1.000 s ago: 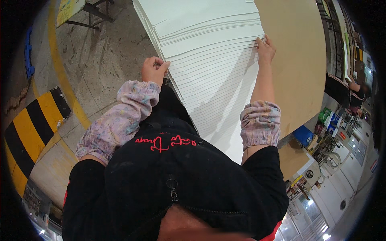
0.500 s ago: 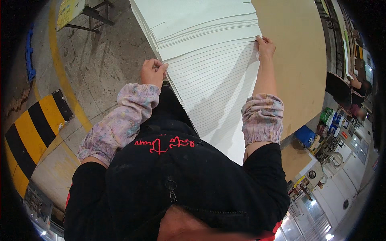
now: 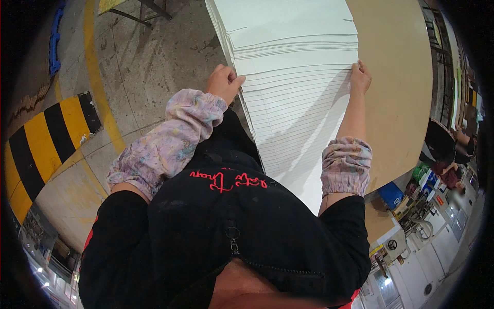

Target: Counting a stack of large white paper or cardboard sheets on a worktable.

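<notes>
A stack of large white sheets [image 3: 293,103] spreads before me, its near part fanned into many stepped edges. My left hand [image 3: 225,84] is at the stack's left edge, thumb and fingers closed on the sheet edges there. Across from it, my right hand [image 3: 360,78] pinches the right edge of the sheets. How many sheets each hand grips is hidden. Patterned sleeve covers [image 3: 346,166] wrap both my forearms. Beyond my hands, the thicker upper sheets [image 3: 293,31] lie closer together.
A broad tan board surface [image 3: 396,92] lies right of the stack. On the left are concrete floor, a yellow line and a black-and-yellow striped block [image 3: 49,149]. A yellow-topped stand [image 3: 110,5] is at the far left. Another person [image 3: 445,144] and machinery [image 3: 393,244] appear at right.
The whole view has shifted, so the stack and both hands appear farther right. My hands remain at the sheets' two edges, with the right one slightly lower in the picture.
</notes>
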Tool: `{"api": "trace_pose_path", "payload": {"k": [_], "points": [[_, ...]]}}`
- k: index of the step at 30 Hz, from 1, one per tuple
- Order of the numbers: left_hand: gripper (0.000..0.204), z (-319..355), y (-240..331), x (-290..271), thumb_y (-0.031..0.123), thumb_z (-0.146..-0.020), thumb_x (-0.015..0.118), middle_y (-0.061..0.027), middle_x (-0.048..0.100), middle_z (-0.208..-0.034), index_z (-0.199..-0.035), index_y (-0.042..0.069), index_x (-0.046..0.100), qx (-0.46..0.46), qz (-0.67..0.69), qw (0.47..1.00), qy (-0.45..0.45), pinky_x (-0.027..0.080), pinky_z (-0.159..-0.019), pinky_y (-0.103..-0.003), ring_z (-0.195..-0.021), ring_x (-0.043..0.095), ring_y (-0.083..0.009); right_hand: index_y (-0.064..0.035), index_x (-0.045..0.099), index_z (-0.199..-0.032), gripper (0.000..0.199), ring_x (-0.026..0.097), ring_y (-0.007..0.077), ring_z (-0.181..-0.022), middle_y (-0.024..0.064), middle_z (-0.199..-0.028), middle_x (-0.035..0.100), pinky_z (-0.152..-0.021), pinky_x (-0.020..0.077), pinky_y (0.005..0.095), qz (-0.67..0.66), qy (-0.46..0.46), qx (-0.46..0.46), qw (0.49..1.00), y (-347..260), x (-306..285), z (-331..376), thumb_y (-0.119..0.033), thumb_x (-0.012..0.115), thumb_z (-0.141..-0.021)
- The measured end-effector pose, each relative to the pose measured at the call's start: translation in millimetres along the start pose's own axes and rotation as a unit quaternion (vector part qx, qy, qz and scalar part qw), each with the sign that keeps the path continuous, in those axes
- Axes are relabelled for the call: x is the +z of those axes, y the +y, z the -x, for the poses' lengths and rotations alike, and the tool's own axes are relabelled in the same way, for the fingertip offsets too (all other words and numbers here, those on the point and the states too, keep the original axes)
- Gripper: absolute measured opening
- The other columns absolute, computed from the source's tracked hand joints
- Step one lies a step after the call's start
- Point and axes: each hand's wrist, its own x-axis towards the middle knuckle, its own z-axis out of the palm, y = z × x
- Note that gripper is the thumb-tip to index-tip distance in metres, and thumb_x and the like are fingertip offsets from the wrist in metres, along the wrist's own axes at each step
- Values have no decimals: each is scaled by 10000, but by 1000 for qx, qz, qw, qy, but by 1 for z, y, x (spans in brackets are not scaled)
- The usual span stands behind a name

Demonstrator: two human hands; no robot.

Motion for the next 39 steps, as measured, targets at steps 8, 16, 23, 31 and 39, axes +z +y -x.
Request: {"api": "trace_pose_path", "payload": {"k": [8, 16, 23, 31, 39], "points": [[204, 0, 6, -2, 91, -761, 603, -74, 418, -690, -650, -8, 463, -24, 30, 999, -14, 431, -515, -295, -535, 528, -171, -105, 592, -1075, 411, 568, 199, -855, 64, -925, 597, -747, 444, 344, 86, 62, -22, 994, -12, -5, 6, -306, 637, -719], [213, 2, 26, -14, 204, -793, 555, -126, 473, -773, -772, -3, 511, 19, -138, 989, -52, 421, -658, -368, -756, 523, -294, -67, 611, -963, 372, 588, 173, -770, 32, -811, 630, -725, 445, 307, -19, 70, 37, 997, -19, -3, 4, -296, 695, -682], [251, 0, 14, -7, 251, -805, 541, -137, 491, -832, -835, 3, 512, 66, -203, 976, -41, 429, -678, -406, -794, 522, -322, -3, 588, -928, 352, 582, 163, -722, 78, -804, 619, -666, 459, 287, -74, 38, 46, 995, -3, 0, -7, -187, 724, -660], [244, 0, 18, -13, 246, -794, 559, -127, 488, -812, -805, 8, 509, 52, -183, 980, -52, 423, -653, -390, -763, 518, -315, 22, 558, -913, 287, 545, 133, -653, 59, -742, 578, -585, 449, 240, -156, 16, 78, 984, -25, -3, 6, -71, 705, -686], [248, 5, 15, -10, 256, -782, 578, -107, 471, -759, -761, 21, 503, 68, -155, 985, -31, 413, -630, -378, -718, 509, -294, 23, 543, -953, 301, 556, 148, -684, 87, -793, 593, -628, 463, 257, -159, 7, 67, 985, -14, -7, 2, -72, 686, -705]]}}
